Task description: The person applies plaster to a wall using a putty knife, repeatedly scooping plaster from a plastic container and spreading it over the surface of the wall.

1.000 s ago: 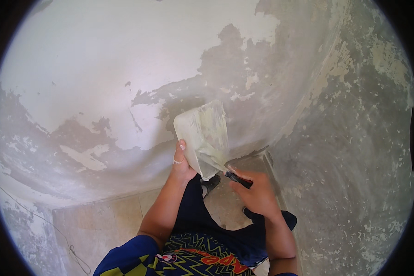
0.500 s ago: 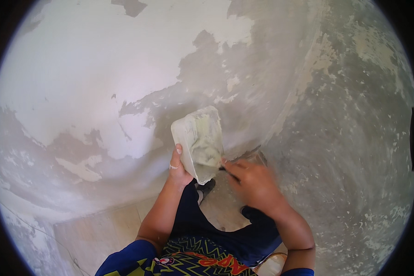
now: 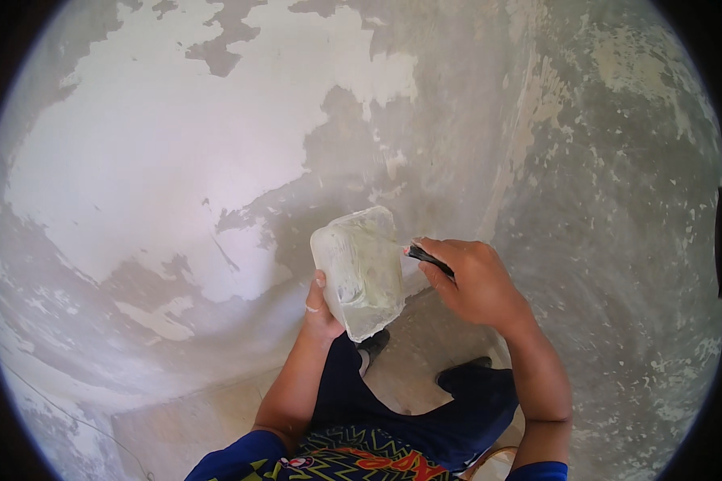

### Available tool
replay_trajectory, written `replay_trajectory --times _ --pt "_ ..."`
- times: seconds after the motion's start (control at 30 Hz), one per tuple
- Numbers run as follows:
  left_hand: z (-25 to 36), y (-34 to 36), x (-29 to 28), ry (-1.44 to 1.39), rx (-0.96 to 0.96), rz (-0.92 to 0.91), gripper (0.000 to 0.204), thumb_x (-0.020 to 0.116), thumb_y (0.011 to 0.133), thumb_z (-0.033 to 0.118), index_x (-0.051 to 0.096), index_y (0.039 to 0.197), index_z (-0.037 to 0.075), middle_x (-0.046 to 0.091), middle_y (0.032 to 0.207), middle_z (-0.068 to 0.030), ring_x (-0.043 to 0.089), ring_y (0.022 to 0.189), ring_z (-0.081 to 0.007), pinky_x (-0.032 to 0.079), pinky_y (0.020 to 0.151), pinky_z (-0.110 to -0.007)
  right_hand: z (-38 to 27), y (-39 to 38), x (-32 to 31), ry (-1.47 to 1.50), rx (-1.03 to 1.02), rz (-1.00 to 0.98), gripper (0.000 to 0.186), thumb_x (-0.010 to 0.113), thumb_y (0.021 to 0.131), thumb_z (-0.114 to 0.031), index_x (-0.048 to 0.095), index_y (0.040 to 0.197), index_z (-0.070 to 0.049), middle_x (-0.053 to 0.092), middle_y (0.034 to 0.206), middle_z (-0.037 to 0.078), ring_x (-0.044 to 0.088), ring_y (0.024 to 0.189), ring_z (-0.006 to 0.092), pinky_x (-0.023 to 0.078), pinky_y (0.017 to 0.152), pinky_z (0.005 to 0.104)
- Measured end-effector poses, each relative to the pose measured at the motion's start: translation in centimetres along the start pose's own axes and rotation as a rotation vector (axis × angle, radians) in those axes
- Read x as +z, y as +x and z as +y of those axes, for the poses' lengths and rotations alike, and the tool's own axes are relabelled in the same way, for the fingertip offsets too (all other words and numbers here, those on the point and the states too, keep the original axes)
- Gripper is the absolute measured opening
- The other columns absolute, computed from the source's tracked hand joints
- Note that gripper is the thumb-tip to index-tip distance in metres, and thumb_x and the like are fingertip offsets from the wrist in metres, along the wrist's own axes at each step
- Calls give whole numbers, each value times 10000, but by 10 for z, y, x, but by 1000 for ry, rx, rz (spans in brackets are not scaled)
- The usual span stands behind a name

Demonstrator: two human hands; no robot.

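Note:
My left hand [image 3: 321,311] is closed round the lower left side of a whitish rectangular plastic tub [image 3: 326,256], its thumb along the wall. The tub is tilted, and pale creamy putty [image 3: 369,256] coats its inside. At the tub's right rim, my right hand [image 3: 473,276] grips the black handle of a putty knife [image 3: 430,260]. The handle points toward the tub; its blade is hard to make out. White smears mark a left finger and the right fingertips.
Ahead stands a grey wall with a large white coated patch [image 3: 160,152]. Another grey, scuffed wall [image 3: 610,264] meets it at a corner on the right. Below are my legs, dark shoes [image 3: 465,366] and the tan floor [image 3: 409,369]. A round container [image 3: 496,465] shows at the bottom edge.
My right hand has risen with the putty knife to the tub's right rim. In the picture, the tub sits slightly lower and further right, as the whole view has shifted.

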State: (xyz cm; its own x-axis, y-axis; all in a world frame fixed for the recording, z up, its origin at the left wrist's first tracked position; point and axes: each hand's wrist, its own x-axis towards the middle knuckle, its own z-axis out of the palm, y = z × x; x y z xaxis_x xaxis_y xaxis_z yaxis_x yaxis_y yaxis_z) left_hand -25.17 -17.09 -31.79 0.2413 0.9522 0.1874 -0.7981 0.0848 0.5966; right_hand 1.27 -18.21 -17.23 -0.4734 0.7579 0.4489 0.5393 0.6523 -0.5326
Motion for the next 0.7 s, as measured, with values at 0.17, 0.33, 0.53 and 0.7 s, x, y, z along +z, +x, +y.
replay_trajectory --times 0.17,0.33,0.53,0.7 --pt "6 -1 5 5 46 40 809 650 978 546 383 1546 36 548 1467 -165 555 1338 -319 457 1130 -508 13 -22 27 -254 -48 62 270 680 962 -174 714 1203 -57 704 865 164 677 694 380 547 668 471" --pt "3 7 1 23 79 84 827 626 977 587 381 1556 50 514 1506 -166 537 1356 -339 450 1128 -535 21 -52 48 15 26 42 250 657 983 -171 711 1193 -46 707 908 203 641 688 428 529 672 469" --pt "-11 17 16 62 42 41 836 632 967 597 390 1549 48 537 1474 -175 559 1326 -331 464 1111 -511 18 -66 46 295 352 -101 273 591 1025 -214 708 1075 28 694 830 201 571 573 359 467 596 399" --pt "-23 20 13 88 23 112 830 627 970 598 400 1537 36 554 1449 -180 582 1294 -328 478 1096 -506 13 -67 35 862 789 -341 313 533 1068 -282 697 1083 -16 618 734 64 502 485 128 361 458 290"
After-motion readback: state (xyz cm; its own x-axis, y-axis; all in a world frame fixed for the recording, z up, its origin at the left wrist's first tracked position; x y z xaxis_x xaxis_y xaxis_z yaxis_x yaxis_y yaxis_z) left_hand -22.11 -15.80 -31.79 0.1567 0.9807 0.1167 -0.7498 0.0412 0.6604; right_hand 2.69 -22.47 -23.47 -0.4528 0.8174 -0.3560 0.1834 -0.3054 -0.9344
